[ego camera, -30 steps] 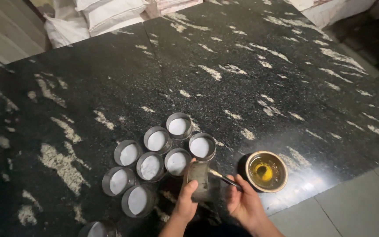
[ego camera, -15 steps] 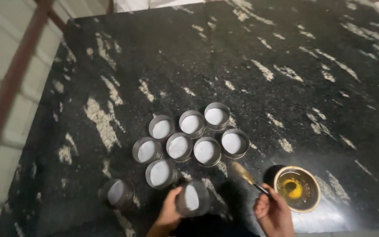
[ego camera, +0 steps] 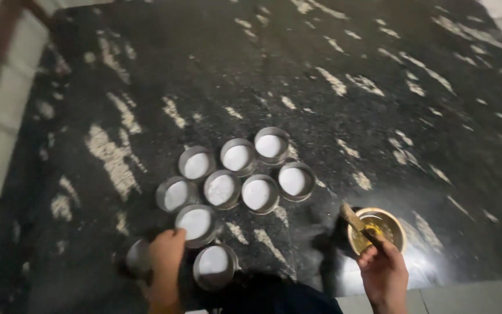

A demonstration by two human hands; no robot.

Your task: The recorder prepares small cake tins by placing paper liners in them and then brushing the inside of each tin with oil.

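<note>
Dim, soft-focus view with motion blur, pale glare on the dark stone slab (ego camera: 413, 273) lower right.

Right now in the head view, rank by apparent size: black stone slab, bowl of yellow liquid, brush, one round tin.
1. Black stone slab, by far the largest.
2. Bowl of yellow liquid.
3. Round tin: looks close to the bowl, and it sits farther from the camera, so that order is unsure.
4. Brush, partly hidden by the right hand.
</note>
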